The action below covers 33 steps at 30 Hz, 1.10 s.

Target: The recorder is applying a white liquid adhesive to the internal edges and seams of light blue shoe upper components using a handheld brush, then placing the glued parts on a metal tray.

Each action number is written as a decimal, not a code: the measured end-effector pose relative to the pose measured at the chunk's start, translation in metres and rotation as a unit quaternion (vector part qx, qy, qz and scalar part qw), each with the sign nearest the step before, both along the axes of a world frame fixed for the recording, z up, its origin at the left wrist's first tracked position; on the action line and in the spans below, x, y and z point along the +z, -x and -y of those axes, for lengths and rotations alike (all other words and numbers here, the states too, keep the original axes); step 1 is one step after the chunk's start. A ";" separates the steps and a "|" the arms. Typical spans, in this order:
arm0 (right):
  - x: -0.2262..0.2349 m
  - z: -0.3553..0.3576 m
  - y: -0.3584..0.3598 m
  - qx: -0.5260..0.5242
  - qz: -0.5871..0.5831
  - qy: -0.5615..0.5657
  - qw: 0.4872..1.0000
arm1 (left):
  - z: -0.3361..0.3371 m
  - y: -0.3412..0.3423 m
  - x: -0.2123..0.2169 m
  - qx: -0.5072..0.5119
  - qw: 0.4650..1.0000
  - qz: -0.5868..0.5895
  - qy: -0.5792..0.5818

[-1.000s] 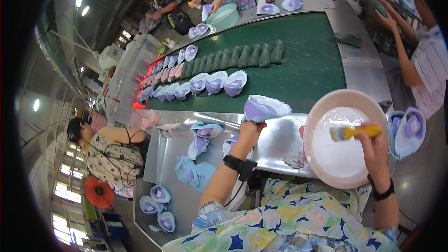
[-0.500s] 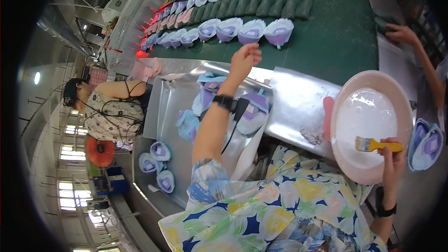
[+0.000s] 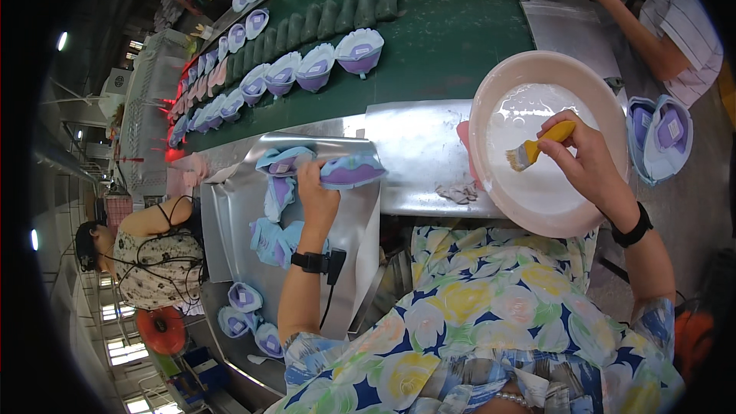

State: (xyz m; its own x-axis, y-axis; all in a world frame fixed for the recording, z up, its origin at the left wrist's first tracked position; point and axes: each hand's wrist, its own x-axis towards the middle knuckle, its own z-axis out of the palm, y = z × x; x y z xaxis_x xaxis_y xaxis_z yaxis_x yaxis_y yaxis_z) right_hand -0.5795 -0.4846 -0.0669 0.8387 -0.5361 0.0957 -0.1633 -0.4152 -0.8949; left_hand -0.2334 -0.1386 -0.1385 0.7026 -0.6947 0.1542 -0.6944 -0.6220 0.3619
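My left hand (image 3: 317, 198) grips a purple and light-blue shoe upper (image 3: 350, 171) over the shiny metal tray (image 3: 234, 222). More such uppers (image 3: 277, 188) lie on the tray just left of that hand. My right hand (image 3: 589, 159) holds a yellow-handled brush (image 3: 537, 146), its bristles inside the pink basin (image 3: 498, 84) of white glue. A black watch sits on each wrist.
A green conveyor belt (image 3: 452, 31) carries a row of purple uppers (image 3: 314, 69) and dark green pieces (image 3: 345, 11). Another pair of uppers (image 3: 658, 134) lies right of the basin. A person (image 3: 146, 253) sits at left; another person's arm (image 3: 613, 0) reaches in at top right.
My left hand came back from the belt to the tray and now grips an upper. My right hand brought the brush from the basin's right rim into the glue.
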 end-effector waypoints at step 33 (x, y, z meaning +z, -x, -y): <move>0.045 0.040 0.009 -0.012 0.205 0.105 0.973 | 0.133 0.050 0.034 -0.212 0.886 -0.412 0.028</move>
